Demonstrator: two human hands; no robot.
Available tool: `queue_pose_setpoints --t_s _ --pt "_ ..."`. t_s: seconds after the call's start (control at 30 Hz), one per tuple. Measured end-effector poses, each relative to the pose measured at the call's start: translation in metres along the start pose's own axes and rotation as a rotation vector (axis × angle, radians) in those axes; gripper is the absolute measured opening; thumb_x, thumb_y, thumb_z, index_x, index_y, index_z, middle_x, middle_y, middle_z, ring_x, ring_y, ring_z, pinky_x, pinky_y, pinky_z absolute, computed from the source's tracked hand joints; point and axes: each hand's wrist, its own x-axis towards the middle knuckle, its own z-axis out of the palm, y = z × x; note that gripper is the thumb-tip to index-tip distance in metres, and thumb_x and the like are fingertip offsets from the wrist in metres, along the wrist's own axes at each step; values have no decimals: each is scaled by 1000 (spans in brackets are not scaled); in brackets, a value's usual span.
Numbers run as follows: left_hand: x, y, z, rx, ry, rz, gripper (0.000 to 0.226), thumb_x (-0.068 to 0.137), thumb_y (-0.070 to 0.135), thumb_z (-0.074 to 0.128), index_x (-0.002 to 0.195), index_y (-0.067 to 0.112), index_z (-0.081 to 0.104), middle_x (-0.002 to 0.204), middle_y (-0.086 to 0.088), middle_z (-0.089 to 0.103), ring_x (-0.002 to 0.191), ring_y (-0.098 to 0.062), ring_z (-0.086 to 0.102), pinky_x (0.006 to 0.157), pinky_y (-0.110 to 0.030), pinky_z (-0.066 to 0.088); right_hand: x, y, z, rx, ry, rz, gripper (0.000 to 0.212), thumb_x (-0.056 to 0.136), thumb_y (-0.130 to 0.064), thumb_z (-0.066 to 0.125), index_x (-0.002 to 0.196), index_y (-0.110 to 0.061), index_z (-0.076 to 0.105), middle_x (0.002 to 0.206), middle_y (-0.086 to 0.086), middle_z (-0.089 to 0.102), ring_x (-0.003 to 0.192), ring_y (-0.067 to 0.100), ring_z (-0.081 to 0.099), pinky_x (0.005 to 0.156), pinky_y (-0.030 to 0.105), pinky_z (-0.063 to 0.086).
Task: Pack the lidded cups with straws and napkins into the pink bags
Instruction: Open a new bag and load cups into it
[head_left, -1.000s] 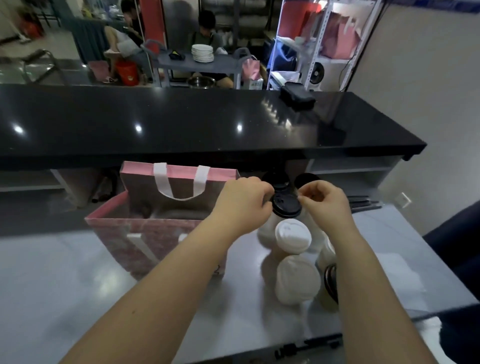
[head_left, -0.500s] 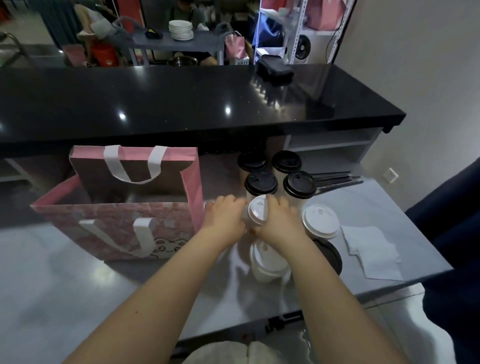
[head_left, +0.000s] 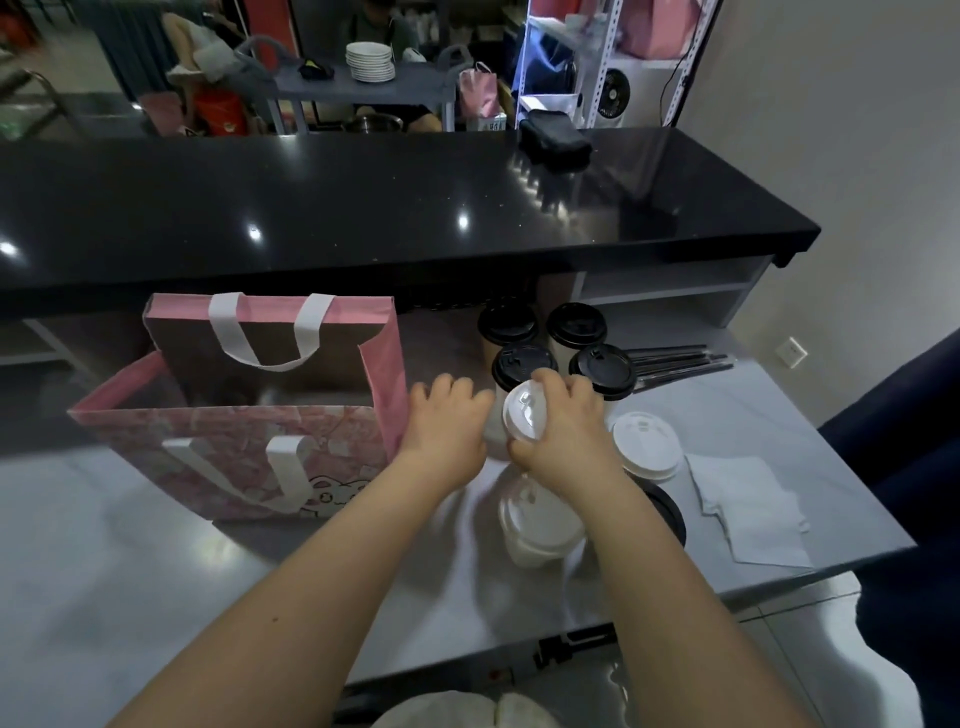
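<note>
A white-lidded cup (head_left: 522, 413) tilts toward the left among a cluster of cups on the grey table (head_left: 156, 571). My right hand (head_left: 563, 431) grips its lid and side. My left hand (head_left: 447, 426) rests against the cup's left side, fingers spread. An open pink bag (head_left: 234, 447) with white handles stands upright just left of my hands. Several black-lidded cups (head_left: 602, 369) stand behind. Another white-lidded cup (head_left: 537, 519) stands nearer me, and a third (head_left: 647, 444) to the right. Black straws (head_left: 680, 358) lie at the right rear, white napkins (head_left: 748, 509) at the right front.
A black raised counter (head_left: 363, 208) runs across behind the table, with a black pouch (head_left: 555, 139) on it. A dark round lid (head_left: 667, 512) shows beside the near cup. Beyond the counter are a cart with stacked plates (head_left: 370, 61), shelving and seated people.
My hands dropped from a black-lidded cup at the back to a white-lidded cup nearer me. That cup now tilts left, held by my right hand, and the left has opened.
</note>
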Motion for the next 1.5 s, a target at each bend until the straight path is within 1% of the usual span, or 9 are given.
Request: queue_pose_setpoints --t_s 0.17,0.3,0.6,0.8,1.0,1.1,1.23,1.4,1.5 --pt "11 -1 -52 54 182 42 35 90 25 51 125 25 53 120 -1 52 114 -28 44 95 -41 31 13 -18 -41 -97 73 -81 80 70 -36 75 139 -30 34 132 5 30 122 29 27 102 38 29" --pt "17 -28 -109 -21 352 -9 44 87 29 54 131 30 53 122 0 55 116 -29 45 96 -43 31 31 -52 -72 -152 106 -171 88 74 -43 73 147 -33 24 149 5 23 132 29 17 110 42 19" --pt "-47 -146 -122 -155 463 -43 39 81 12 67 118 22 70 115 2 66 116 -27 52 95 -43 36 36 -178 -71 -6 285 -514 88 72 -43 76 147 -34 29 148 -1 29 130 23 17 110 43 18" --pt "-92 -232 -99 -162 312 -205 38 85 27 68 123 28 64 122 8 61 121 -21 46 102 -42 35 30 -242 -27 199 90 -612 87 72 -46 77 144 -43 29 142 -15 29 129 12 17 111 37 22" --pt "-97 -282 -91 -473 211 -112 33 81 29 72 113 35 68 115 20 61 125 -11 41 107 -46 34 33 -259 18 157 -250 -532 86 70 -50 78 141 -47 30 137 -20 34 120 6 24 95 30 31" --pt "-91 -297 -88 -586 63 -86 50 76 35 74 121 47 57 138 28 47 145 -13 17 117 -53 19 31 -259 37 81 -251 -503 85 70 -51 78 140 -48 29 136 -21 33 119 7 26 89 29 31" --pt "-86 -309 -81 -593 -168 -14 91 67 41 83 140 56 31 159 28 11 148 -9 -12 120 -51 3 30 -255 48 -31 -290 -485 86 65 -56 78 135 -49 29 130 -24 29 117 3 25 93 29 34" --pt "-92 -308 -67 -405 -241 55 135 58 61 84 150 47 -13 156 23 -29 138 -14 -41 117 -50 -18 27 -256 65 -175 -418 -408 89 62 -54 80 133 -48 28 129 -19 34 117 9 32 89 30 38" --pt "-96 -304 -65 -330 -252 94 146 54 68 82 147 43 -27 150 18 -43 130 -15 -51 115 -51 -22 27 -259 80 -285 -431 -362 93 65 -46 82 139 -40 27 134 -11 34 122 15 32 94 34 41"
